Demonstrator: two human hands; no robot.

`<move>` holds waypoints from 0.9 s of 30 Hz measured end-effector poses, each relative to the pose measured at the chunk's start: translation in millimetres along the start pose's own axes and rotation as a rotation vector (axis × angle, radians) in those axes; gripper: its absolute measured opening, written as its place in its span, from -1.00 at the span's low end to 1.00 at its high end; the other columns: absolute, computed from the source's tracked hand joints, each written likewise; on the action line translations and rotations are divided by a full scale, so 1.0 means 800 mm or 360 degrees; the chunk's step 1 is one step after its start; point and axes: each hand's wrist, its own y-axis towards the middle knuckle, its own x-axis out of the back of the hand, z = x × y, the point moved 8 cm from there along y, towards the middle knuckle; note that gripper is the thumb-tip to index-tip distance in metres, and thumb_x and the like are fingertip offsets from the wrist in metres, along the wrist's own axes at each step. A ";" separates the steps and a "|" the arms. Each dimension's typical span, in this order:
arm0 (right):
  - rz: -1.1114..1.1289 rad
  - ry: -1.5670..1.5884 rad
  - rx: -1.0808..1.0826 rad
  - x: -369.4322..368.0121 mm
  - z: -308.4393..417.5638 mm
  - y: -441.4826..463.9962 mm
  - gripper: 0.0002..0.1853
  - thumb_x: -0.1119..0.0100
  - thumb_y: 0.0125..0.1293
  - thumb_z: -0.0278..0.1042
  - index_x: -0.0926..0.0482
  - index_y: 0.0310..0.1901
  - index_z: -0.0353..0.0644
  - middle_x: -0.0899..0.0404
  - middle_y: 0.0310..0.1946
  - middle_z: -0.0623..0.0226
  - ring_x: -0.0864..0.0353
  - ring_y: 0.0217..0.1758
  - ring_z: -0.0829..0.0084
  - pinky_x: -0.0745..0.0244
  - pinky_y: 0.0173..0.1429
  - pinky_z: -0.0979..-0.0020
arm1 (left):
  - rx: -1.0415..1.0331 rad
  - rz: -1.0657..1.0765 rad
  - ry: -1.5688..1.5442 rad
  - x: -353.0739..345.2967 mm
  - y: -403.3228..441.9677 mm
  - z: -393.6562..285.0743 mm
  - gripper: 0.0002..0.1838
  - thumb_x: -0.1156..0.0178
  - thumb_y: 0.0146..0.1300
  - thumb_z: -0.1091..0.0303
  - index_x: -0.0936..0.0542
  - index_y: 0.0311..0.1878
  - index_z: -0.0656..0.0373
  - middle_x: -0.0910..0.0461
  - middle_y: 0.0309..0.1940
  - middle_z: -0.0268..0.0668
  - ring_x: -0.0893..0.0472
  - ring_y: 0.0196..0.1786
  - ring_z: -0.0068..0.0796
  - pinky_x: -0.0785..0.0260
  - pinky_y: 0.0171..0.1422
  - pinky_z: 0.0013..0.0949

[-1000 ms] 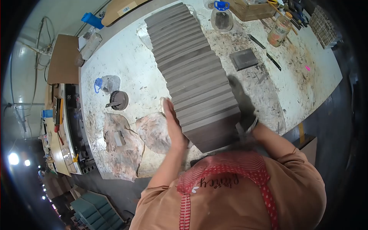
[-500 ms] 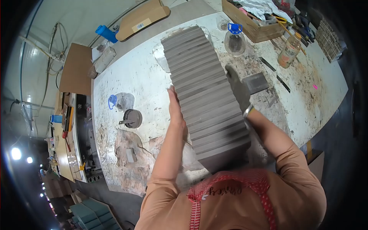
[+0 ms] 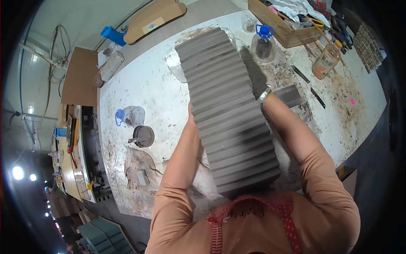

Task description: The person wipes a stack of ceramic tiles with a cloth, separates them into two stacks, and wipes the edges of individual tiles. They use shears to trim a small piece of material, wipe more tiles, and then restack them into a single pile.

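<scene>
A long, dark grey block with a ridged, corrugated face (image 3: pixel 230 114) lies between my hands, its near end close to my apron. My left hand (image 3: pixel 192 117) is pressed to its left side, with the fingers hidden behind the block. Along the right side is my right hand (image 3: pixel 257 80), dark grey as if gloved or coated, with a band at the wrist. Its fingers are mostly hidden by the block's edge. Right of that hand lies a flat grey slab (image 3: pixel 288 96).
A blue-capped container (image 3: pixel 263 45) and an orange-capped bottle (image 3: pixel 326 61) stand at the right, near two dark blades (image 3: pixel 317 97). On the left are a round dark tin (image 3: pixel 144 136), a blue-handled jug (image 3: pixel 131 115) and a stained cloth (image 3: pixel 137 163). A wooden box (image 3: pixel 292 36) stands behind.
The block's near end has tipped and shows less of its end face. My right hand has shifted further behind the edge, and my left fingers have gone out of sight behind the block.
</scene>
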 end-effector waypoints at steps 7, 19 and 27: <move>0.0349 -0.0173 -0.0327 -0.020 0.043 0.001 -0.41 0.17 0.44 -0.10 -0.18 0.38 -0.29 -0.26 0.33 0.00 -0.20 0.46 0.15 -0.14 0.47 0.29 | -0.0035 0.0009 0.0106 -0.003 0.000 -0.008 -0.22 0.28 0.43 -0.27 -0.26 0.38 0.27 -0.42 0.22 -0.06 -0.49 0.21 -0.18 -0.43 0.22 -0.16; 0.0477 -0.1588 0.0617 -0.033 0.042 0.051 -0.45 0.40 0.38 -0.52 -0.05 0.41 -0.35 -0.08 0.42 0.00 -0.11 0.50 0.19 -0.10 0.51 0.35 | -0.0187 0.0001 0.0227 -0.014 0.026 -0.053 -0.15 0.30 0.39 -0.36 -0.24 0.41 0.23 -0.40 0.25 -0.07 -0.45 0.27 -0.16 -0.39 0.26 -0.13; 0.0685 -0.0944 0.0588 -0.044 0.078 0.123 -0.55 0.22 0.49 -0.31 -0.23 0.34 -0.31 -0.19 0.41 0.04 -0.24 0.43 0.11 -0.19 0.45 0.31 | -0.0204 -0.0170 0.0346 -0.020 0.036 -0.085 -0.10 0.22 0.33 -0.41 -0.21 0.44 0.19 -0.34 0.32 -0.08 -0.44 0.25 -0.14 -0.33 0.30 -0.17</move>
